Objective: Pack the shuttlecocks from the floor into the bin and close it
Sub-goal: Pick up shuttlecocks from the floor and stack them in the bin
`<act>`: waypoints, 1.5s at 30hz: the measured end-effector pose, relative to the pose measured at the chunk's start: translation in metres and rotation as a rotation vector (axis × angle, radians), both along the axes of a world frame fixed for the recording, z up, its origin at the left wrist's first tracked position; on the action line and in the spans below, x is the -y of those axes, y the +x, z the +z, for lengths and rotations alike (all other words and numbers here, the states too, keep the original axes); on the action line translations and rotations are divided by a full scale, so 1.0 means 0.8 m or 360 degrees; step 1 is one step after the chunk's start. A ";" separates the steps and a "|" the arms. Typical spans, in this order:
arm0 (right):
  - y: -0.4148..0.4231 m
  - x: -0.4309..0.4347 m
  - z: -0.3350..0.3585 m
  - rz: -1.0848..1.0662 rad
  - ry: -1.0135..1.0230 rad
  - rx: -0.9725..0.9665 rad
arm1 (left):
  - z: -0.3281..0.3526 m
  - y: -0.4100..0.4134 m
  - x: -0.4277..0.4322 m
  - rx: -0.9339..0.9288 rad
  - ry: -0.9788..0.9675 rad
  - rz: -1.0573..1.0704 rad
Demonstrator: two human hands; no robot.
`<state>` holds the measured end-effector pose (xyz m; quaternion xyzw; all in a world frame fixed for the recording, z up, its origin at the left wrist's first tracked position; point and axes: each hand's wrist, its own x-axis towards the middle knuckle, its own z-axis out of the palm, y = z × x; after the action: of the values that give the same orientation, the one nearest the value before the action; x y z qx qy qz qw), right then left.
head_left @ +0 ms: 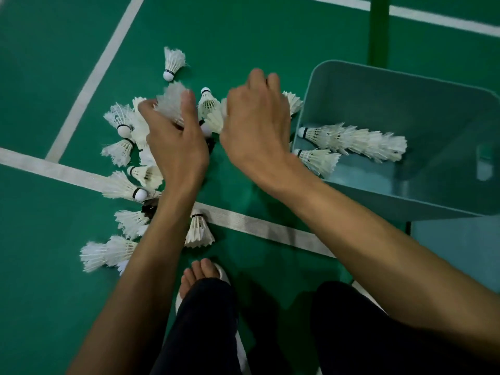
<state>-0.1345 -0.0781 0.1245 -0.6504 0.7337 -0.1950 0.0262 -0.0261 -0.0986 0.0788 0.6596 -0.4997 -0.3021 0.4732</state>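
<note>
Several white feather shuttlecocks (pixel 127 185) lie scattered on the green court floor, mostly left of centre. My left hand (pixel 176 147) grips a white shuttlecock (pixel 171 102) by its feathers, just above the pile. My right hand (pixel 257 131) hovers over the shuttlecocks beside the bin, fingers curled downward; whether it holds one (pixel 215 117) is hidden. The light teal bin (pixel 405 201) stands open at the right. Inside it lie a nested stack of shuttlecocks (pixel 357 142) and a single one (pixel 319 159).
White court lines (pixel 257 226) cross the floor under the pile. A green post (pixel 378 31) stands behind the bin. One shuttlecock (pixel 173 62) lies apart at the back. My foot in a white slipper (pixel 205 274) and dark trousers fill the bottom centre.
</note>
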 end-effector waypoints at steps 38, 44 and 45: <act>-0.298 -0.034 -0.141 -0.1292 0.0867 0.1507 | -0.023 -0.271 -0.002 0.0383 0.1770 -0.1448; -0.300 -0.026 -0.147 -0.0837 0.0729 0.0728 | -0.023 -0.268 -0.001 0.0378 0.1804 -0.1489; -0.298 -0.025 -0.143 -0.0793 0.0752 0.0679 | -0.021 -0.265 0.000 0.0388 0.1782 -0.1471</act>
<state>-0.3732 -0.0583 0.0097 -0.3738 0.8716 -0.1520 0.2785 -0.2383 -0.0982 0.0618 0.5535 -0.5467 -0.6051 -0.1689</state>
